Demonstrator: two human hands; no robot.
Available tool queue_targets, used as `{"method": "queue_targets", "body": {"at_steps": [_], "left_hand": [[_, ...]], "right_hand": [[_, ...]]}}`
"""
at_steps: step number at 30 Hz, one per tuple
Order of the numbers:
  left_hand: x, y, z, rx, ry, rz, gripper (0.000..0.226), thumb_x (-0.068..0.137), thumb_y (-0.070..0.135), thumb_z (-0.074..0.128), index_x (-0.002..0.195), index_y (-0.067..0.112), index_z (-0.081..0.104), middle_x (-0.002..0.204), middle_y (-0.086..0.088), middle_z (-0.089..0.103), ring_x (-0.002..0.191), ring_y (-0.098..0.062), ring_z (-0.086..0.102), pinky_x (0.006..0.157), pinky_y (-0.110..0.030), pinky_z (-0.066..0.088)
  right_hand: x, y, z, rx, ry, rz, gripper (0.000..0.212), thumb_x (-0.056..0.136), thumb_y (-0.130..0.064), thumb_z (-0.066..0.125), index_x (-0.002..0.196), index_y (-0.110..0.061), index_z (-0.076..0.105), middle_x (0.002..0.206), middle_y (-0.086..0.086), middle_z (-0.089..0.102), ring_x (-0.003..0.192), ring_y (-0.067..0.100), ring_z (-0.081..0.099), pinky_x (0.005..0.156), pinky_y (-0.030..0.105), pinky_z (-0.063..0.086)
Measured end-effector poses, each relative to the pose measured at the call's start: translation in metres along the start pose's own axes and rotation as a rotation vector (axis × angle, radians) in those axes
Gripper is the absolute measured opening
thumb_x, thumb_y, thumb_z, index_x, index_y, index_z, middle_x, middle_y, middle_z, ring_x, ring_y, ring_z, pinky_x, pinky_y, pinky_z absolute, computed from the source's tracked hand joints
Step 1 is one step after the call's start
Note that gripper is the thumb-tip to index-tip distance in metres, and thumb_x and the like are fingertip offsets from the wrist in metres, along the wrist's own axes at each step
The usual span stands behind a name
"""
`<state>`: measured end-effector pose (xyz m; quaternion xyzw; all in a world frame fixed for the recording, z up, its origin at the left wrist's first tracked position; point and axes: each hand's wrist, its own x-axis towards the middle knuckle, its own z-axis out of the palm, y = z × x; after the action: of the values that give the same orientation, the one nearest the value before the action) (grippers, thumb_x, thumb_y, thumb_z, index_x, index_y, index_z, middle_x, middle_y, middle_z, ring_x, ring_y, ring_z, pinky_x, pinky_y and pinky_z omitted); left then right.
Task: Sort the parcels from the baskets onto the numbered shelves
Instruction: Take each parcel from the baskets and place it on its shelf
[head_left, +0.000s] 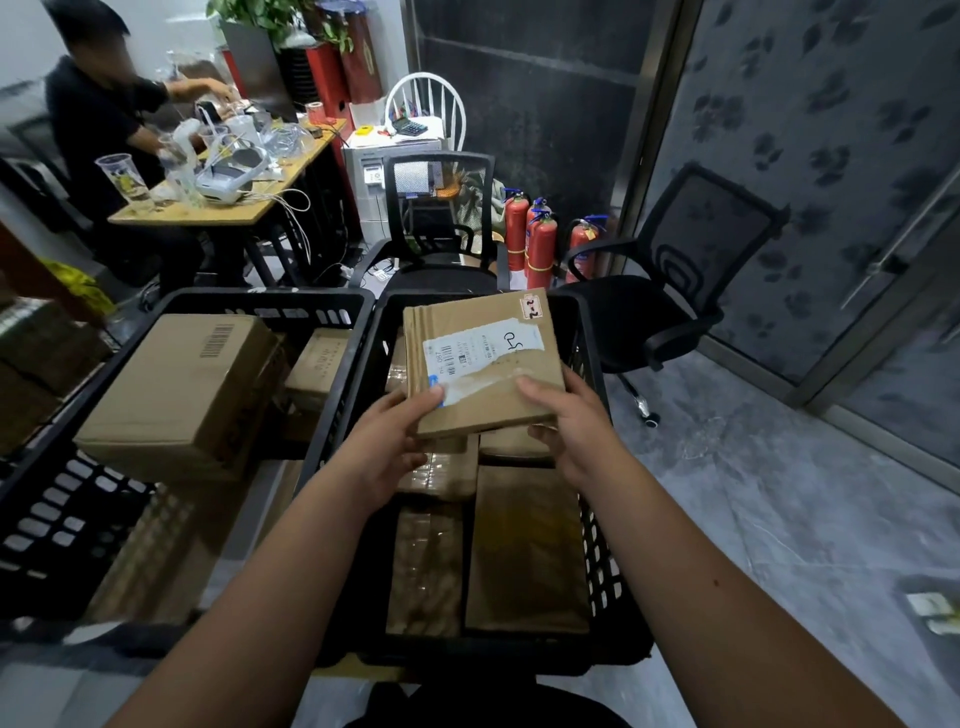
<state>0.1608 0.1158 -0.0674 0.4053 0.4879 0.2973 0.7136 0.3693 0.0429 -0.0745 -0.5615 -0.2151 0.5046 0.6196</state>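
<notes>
I hold a flat brown cardboard parcel (480, 358) above the right black basket (597, 519). It bears a torn white shipping label and a small sticker marked "2-2" at its far right corner. My left hand (389, 447) grips its near left corner, thumb on top. My right hand (571, 421) grips the near right edge, thumb on the label. Several more brown parcels (524, 551) lie in that basket beneath. The left black basket (57, 519) holds a large carton (182, 395) and smaller boxes behind it. No numbered shelves are in view.
Two black office chairs (441, 228) (675, 291) stand beyond the baskets, with red fire extinguishers (540, 244) between them. A person sits at a cluttered wooden desk (234, 176) at far left. Grey floor (779, 493) lies to the right, glass doors beyond.
</notes>
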Motion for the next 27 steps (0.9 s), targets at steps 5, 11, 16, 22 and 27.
{"method": "queue_targets", "body": {"at_steps": [5, 11, 16, 22, 27], "left_hand": [[-0.010, -0.022, 0.013, -0.128, -0.099, -0.043, 0.061, 0.074, 0.023, 0.085, 0.132, 0.016, 0.066, 0.120, -0.008, 0.077, 0.094, -0.023, 0.073, 0.086, -0.036, 0.055], [-0.016, -0.043, 0.042, -0.109, -0.127, -0.076, 0.067, 0.071, 0.033, 0.093, 0.134, 0.027, 0.068, 0.128, 0.000, 0.075, 0.127, -0.026, 0.065, 0.112, -0.059, 0.045], [-0.014, -0.035, 0.020, -0.141, -0.024, -0.064, 0.093, 0.063, 0.043, 0.100, 0.145, 0.030, 0.058, 0.134, -0.004, 0.071, 0.122, -0.030, 0.065, 0.092, -0.059, 0.058], [-0.018, -0.017, -0.009, -0.027, 0.017, 0.092, 0.109, 0.063, 0.017, 0.096, 0.157, 0.029, 0.041, 0.133, -0.009, 0.070, 0.106, -0.028, 0.076, 0.076, -0.035, 0.063], [-0.024, -0.020, -0.014, -0.101, 0.043, 0.126, 0.092, 0.067, 0.013, 0.091, 0.149, 0.023, 0.049, 0.126, -0.013, 0.073, 0.109, -0.031, 0.075, 0.085, -0.040, 0.063]], "right_hand": [[0.006, -0.002, 0.007, 0.206, 0.076, -0.018, 0.111, 0.068, -0.040, 0.096, 0.160, -0.024, 0.035, 0.141, 0.003, 0.063, 0.118, 0.027, 0.070, 0.089, 0.044, 0.063], [-0.005, 0.020, 0.031, 0.106, -0.068, 0.075, 0.061, 0.086, -0.023, 0.085, 0.141, -0.024, 0.058, 0.118, 0.005, 0.078, 0.102, 0.026, 0.078, 0.078, 0.041, 0.064], [-0.005, 0.022, 0.025, 0.058, -0.089, 0.105, 0.055, 0.086, -0.024, 0.086, 0.135, -0.027, 0.061, 0.115, 0.003, 0.079, 0.096, 0.028, 0.079, 0.078, 0.049, 0.065], [0.003, 0.013, 0.018, -0.127, -0.134, 0.073, 0.066, 0.080, -0.026, 0.091, 0.139, -0.021, 0.062, 0.117, 0.003, 0.078, 0.100, 0.024, 0.078, 0.092, 0.052, 0.062], [0.003, 0.014, 0.033, -0.277, -0.128, -0.119, 0.074, 0.086, -0.046, 0.083, 0.151, -0.043, 0.048, 0.145, -0.002, 0.061, 0.119, 0.017, 0.069, 0.090, 0.044, 0.063]]}}
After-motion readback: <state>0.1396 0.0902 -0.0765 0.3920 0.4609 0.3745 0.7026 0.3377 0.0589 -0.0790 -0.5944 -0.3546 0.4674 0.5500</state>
